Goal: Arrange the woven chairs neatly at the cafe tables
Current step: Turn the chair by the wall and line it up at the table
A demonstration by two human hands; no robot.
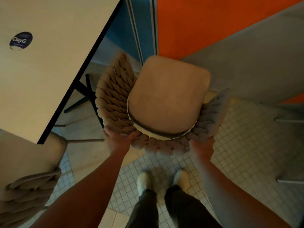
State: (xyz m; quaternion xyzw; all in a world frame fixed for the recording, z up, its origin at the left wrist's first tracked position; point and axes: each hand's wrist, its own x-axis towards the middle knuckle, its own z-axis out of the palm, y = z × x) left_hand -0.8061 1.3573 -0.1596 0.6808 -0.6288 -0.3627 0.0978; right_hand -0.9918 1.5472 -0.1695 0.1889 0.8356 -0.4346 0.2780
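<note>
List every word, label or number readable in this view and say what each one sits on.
"ClayG": white letters on a dark round sticker stuck to the pale table top.
Thin lines above and below that word on the sticker are too blurred to read.
Nothing readable on the woven chair, the shoes, or the floor.

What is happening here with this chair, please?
A person stands on the tiled floor and grips the woven chair by its braided backrest, the left hand and the right hand at either end of the curve. The chair's seat faces away from the person, and the chair stands beside the corner of the cafe table, not yet tucked under it. A second woven chair sits at the lower left, by the same table.
</note>
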